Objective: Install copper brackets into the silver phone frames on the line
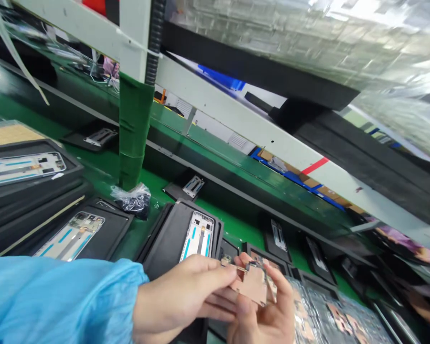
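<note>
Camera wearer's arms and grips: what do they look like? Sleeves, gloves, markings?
Left sleeve: light blue, loose, creased, with a gathered cuff; no markings visible. Left grip and right grip: bare hands, no gloves or rings visible. Right forearm is out of frame.

The left hand (179, 296), its arm in a blue sleeve (64, 298), and the right hand (270, 327) together hold a copper-coloured board (252, 285) between fingers and thumbs. Just beyond, a phone-like frame (199, 234) lies on a black tray (166, 239); a clear tray (320, 310) of coppery pieces (340, 319) sits to the right.
</note>
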`<state>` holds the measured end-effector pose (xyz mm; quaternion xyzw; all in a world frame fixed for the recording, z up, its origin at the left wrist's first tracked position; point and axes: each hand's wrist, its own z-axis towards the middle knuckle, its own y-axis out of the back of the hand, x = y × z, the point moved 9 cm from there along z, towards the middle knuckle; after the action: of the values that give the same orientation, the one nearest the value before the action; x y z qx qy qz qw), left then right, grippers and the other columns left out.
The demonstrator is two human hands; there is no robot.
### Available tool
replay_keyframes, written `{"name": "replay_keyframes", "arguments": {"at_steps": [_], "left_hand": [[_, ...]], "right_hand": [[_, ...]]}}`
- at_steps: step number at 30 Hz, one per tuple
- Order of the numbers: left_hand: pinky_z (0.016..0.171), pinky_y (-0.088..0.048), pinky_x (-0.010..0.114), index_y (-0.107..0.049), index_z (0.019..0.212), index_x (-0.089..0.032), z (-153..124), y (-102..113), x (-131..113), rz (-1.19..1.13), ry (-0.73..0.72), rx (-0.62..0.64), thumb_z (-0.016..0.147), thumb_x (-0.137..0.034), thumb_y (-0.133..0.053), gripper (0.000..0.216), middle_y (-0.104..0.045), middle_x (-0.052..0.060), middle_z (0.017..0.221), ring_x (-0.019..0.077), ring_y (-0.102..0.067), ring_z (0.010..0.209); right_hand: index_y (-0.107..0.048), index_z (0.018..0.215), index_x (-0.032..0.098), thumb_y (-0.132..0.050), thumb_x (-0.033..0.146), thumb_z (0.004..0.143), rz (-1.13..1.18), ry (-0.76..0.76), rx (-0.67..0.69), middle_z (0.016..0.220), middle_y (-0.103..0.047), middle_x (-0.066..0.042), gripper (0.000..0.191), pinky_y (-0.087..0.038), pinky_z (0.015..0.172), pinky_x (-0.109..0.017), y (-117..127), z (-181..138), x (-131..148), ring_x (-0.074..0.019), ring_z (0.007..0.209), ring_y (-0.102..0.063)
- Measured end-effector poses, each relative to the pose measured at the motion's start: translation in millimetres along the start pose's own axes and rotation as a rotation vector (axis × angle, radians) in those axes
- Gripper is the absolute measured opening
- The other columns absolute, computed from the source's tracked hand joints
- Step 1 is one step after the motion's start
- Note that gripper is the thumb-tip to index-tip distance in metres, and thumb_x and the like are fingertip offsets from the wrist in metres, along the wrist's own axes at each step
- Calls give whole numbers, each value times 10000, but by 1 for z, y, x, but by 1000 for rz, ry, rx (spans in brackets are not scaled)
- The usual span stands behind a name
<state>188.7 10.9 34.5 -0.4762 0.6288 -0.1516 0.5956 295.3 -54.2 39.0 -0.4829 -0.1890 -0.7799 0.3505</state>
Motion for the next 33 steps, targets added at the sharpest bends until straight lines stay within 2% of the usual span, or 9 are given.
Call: {"name": "replay_keyframes", "arguments": {"at_steps": [4,6,8,11,15,19,24,26,33], "left_hand": [[921,-558,346,-685,875,-149,16,-7,-14,199,-31,76,878,-547,-700,399,-759,78,926,226,-733,992],[914,-557,355,-725,953,-144,18,4,-33,633,-130,69,976,-450,-576,341,-773,90,972,234,-728,1009],[990,-532,410,-733,1099,-163,19,20,-59,1247,-374,-52,1013,-338,-543,272,-763,101,1137,263,-694,1117],[1139,-377,633,-668,1291,-127,26,44,-72,1777,-613,-237,984,-268,-632,340,-611,194,1441,401,-517,1376],[1135,-273,776,-640,1333,-89,45,66,-55,1861,-591,-224,983,-318,-645,419,-540,253,1501,502,-412,1439],[1203,-293,684,-565,1403,-216,33,56,-50,1858,-633,-152,979,-222,-614,427,-562,123,1517,388,-407,1481],[1231,-365,475,-381,1518,-205,2,34,-40,1737,-728,89,918,-39,-534,641,-648,87,1395,251,-588,1325],[1215,-384,461,-322,1561,-222,-3,30,-34,1777,-753,158,948,-26,-489,665,-670,77,1356,239,-630,1262],[1141,-464,501,-408,1526,-221,-3,23,-32,1879,-818,158,1099,-226,-357,430,-746,69,1160,257,-727,1070]], "right_hand": [[-576,1183,259,-805,387,887,86,-40,-28,1103,-788,-141,396,-664,722,-390,9,9,-18,-300,936,-793],[-587,1155,261,-770,435,913,72,-16,-52,1131,-777,-130,350,-653,803,-409,12,21,-17,-295,1022,-775],[-606,1165,264,-709,494,949,58,-13,-82,1188,-753,-115,331,-619,913,-420,13,38,-15,-273,1126,-739],[-626,1208,254,-638,511,992,34,-67,-43,1235,-734,-112,336,-564,1008,-443,4,70,-21,-254,1201,-699],[-683,1116,193,-728,481,915,-103,-121,170,1125,-779,-133,354,-576,959,-451,-25,104,-45,-265,1079,-737],[-762,1023,190,-754,412,869,-379,-67,338,1050,-793,-106,270,-580,903,-412,-45,116,-64,-243,964,-727],[-777,1053,255,-686,287,941,-711,160,647,1028,-787,-64,148,-553,892,-394,-76,101,-62,-241,990,-691],[-766,1060,257,-671,250,963,-808,209,741,1027,-785,-54,136,-534,891,-403,-86,93,-62,-244,988,-676],[-756,1058,252,-627,236,1000,-942,230,823,1026,-787,-45,142,-506,879,-420,-104,86,-65,-252,967,-659]]}}
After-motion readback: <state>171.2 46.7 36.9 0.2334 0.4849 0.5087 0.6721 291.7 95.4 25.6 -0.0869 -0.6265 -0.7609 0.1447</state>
